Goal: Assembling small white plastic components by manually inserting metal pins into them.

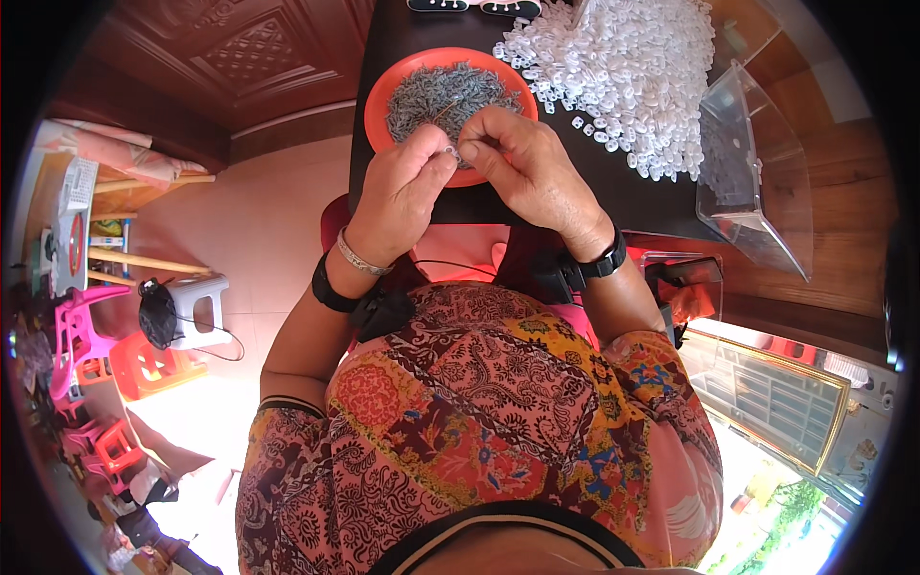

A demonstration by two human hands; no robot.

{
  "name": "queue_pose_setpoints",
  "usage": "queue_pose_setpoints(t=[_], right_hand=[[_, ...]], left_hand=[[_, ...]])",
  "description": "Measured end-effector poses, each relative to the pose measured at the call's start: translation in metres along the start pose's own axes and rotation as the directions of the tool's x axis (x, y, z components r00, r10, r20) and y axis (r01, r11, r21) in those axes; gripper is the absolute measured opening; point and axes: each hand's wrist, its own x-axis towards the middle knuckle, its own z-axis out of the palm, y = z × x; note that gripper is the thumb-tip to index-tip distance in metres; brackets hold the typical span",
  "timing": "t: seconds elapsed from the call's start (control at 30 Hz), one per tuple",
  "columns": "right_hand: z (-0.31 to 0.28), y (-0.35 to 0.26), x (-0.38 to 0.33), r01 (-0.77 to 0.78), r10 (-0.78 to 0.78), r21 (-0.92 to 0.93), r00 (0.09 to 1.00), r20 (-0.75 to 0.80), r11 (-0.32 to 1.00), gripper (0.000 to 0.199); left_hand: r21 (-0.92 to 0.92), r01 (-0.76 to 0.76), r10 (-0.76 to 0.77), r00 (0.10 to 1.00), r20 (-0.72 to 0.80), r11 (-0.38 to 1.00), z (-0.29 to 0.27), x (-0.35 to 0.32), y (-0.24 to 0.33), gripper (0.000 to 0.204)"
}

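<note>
Over the near rim of an orange-red round basin [375, 120], my two hands meet with fingertips almost touching. Many small grey slender pieces [422, 99] fill the basin; their exact kind is too small to tell. Between the thumb and finger of my left hand [395, 201] is a small clear plastic piece [450, 151], like the white ones heaped nearby. My right hand [541, 182] is pinched just beside it, and what its fingertips hold is hidden. To the right of the basin lies a big pile of small translucent white plastic pieces [623, 77], each with holes.
The black table [613, 196] carries the basin and pile. A clear plastic box [743, 163] stands at the table's right edge. Shoes [474, 6] show at the far edge. Pink, red and grey stools [196, 305] stand on the floor at left. A gold-framed panel [767, 393] is at lower right.
</note>
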Motion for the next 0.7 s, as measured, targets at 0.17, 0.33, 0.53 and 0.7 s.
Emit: queue_pose_setpoints(t=[0.17, 0.33, 0.53, 0.7], right_hand=[[0.004, -0.004, -0.003, -0.004, 0.003, -0.058, 1.0, -0.008, 0.998, 0.011], [0.007, -0.003, -0.006, 0.002, -0.004, -0.079, 1.0, -0.019, 0.997, 0.02], [-0.036, 0.032, -0.001, -0.232, 0.155, -0.304, 0.954, -0.257, 0.924, 0.03], [-0.073, 0.096, -0.004, -0.322, 0.171, -0.626, 0.942, -0.29, 0.71, 0.02]], left_hand=[[0.07, -0.06, 0.059, 0.998, 0.016, 0.996, 0.002, -0.003, 0.001, 0.011], [-0.042, -0.048, 0.05, 0.998, 0.043, 0.998, 0.005, -0.007, -0.007, 0.01], [-0.253, 0.045, -0.067, 0.994, -0.082, 0.966, -0.003, -0.005, -0.012, 0.016], [-0.287, 0.057, -0.065, 0.998, -0.018, 0.956, -0.002, -0.003, -0.008, 0.016]])
